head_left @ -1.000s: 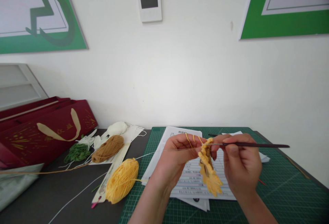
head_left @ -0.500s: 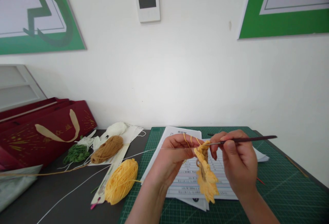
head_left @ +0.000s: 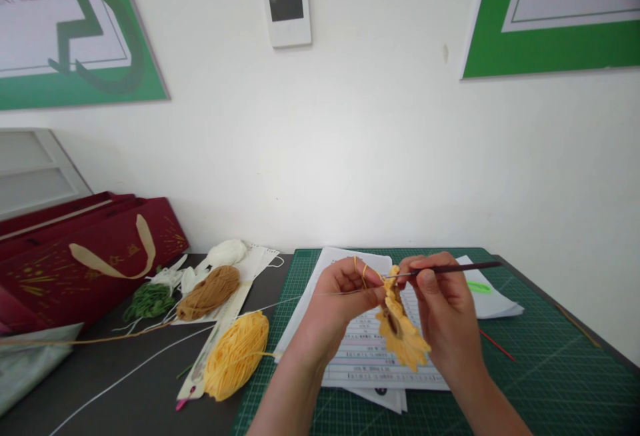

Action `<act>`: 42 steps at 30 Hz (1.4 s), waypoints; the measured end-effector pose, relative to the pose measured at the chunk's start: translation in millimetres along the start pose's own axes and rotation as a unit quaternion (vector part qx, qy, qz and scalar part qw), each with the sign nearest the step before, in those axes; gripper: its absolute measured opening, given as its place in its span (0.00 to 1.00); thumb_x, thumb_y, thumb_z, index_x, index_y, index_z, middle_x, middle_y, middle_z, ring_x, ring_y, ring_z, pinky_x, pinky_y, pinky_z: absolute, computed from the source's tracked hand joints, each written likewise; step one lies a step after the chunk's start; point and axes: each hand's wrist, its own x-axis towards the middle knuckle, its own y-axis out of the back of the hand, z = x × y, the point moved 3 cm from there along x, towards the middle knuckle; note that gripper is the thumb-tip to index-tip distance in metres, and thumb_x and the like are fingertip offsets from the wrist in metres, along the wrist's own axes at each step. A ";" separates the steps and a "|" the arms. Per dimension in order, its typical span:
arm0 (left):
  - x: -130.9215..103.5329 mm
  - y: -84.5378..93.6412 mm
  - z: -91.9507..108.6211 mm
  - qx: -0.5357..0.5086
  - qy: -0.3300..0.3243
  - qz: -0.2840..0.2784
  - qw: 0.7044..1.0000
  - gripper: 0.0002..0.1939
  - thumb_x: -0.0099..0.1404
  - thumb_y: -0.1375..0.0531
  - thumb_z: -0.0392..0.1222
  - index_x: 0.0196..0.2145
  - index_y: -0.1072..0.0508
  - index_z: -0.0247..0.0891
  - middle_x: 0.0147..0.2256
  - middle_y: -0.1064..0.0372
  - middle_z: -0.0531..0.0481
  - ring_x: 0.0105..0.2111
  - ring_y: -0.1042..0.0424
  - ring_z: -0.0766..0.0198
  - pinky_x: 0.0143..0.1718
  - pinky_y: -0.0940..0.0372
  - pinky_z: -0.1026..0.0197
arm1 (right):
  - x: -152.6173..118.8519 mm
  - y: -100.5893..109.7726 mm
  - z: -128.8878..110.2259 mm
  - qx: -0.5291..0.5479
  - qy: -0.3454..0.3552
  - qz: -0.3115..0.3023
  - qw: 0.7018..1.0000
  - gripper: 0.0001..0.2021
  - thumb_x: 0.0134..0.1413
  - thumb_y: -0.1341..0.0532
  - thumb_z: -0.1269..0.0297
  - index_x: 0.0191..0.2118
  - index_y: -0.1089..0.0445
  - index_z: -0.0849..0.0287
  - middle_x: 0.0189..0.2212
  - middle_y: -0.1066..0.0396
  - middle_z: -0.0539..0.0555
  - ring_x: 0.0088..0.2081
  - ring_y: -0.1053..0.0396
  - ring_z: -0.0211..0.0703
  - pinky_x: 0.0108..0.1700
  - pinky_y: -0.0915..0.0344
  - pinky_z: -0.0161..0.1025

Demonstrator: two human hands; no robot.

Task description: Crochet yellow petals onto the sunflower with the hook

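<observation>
Pinched in my left hand (head_left: pixel 345 296) is the top edge of a yellow crochet flower (head_left: pixel 403 336) with a brown centre, which hangs down below the fingers. Yellow yarn loops around my left forefinger. My right hand (head_left: pixel 445 309) is closed around a dark-handled crochet hook (head_left: pixel 465 267), its thin metal shaft pointing left into the yellow stitches. The hook's very tip is too small to make out. A yellow yarn ball (head_left: pixel 237 356) lies left of my left forearm, with a strand running off toward it.
Printed sheets (head_left: pixel 370 363) lie under my hands on a green cutting mat (head_left: pixel 540 369). Brown yarn (head_left: pixel 209 293), green yarn (head_left: pixel 148 299) and white yarn (head_left: pixel 227 252) sit at the left, before a red gift bag (head_left: pixel 95 256). A red stick (head_left: pixel 497 344) rests at the right.
My right hand and the hook have shifted left, closer to my left hand. The flower has turned, showing more of its brown centre. More paper shows behind my right hand.
</observation>
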 end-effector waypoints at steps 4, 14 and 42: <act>-1.5 -4.8 4.5 0.006 -0.016 -0.011 1.000 0.11 0.54 0.26 0.35 0.34 0.21 0.33 0.29 0.25 0.51 0.30 0.28 0.68 0.35 0.35 0.65 | -0.6 -4.1 -0.4 0.002 0.022 -0.037 0.999 0.03 0.62 0.35 0.62 0.37 0.27 0.52 0.37 0.30 0.51 0.38 0.30 0.40 0.39 0.33 0.38; -5.8 -8.2 8.7 0.042 -0.144 -0.039 0.988 0.40 0.61 0.31 0.30 0.67 0.39 0.44 0.33 0.30 0.53 0.35 0.31 0.65 0.38 0.34 0.61 | -1.0 -2.3 -5.6 -0.043 0.096 -0.091 0.990 0.03 0.64 0.38 0.64 0.39 0.26 0.52 0.42 0.32 0.52 0.44 0.32 0.41 0.46 0.32 0.37; -7.3 -11.8 10.2 0.040 -0.149 -0.034 0.987 0.39 0.60 0.30 0.33 0.65 0.39 0.44 0.33 0.29 0.52 0.37 0.30 0.63 0.43 0.35 0.59 | -7.0 -5.5 -21.5 -0.239 0.220 -0.121 0.938 0.12 0.61 0.39 0.74 0.44 0.26 0.49 0.53 0.26 0.54 0.54 0.31 0.53 0.55 0.35 0.56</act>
